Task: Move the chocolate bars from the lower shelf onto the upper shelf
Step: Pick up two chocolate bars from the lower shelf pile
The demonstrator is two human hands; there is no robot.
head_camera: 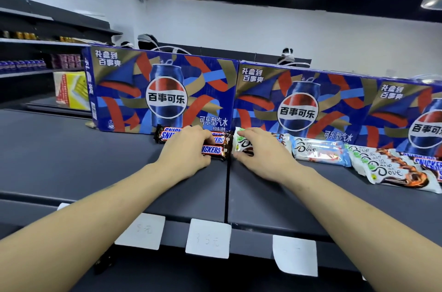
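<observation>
Hidden under the left hand point(185, 150): middle of the Snickers bars point(216, 146), only their ends showing. Covered by the right hand point(260, 151): most of a white Dove bar point(241, 145). Cut off at the right edge: third Pepsi carton point(416, 119) and another Snickers pile point(430, 166). Too faint to read: writing on the price labels point(208, 239). Blurred beyond telling: goods on far shelves point(35, 64).
</observation>
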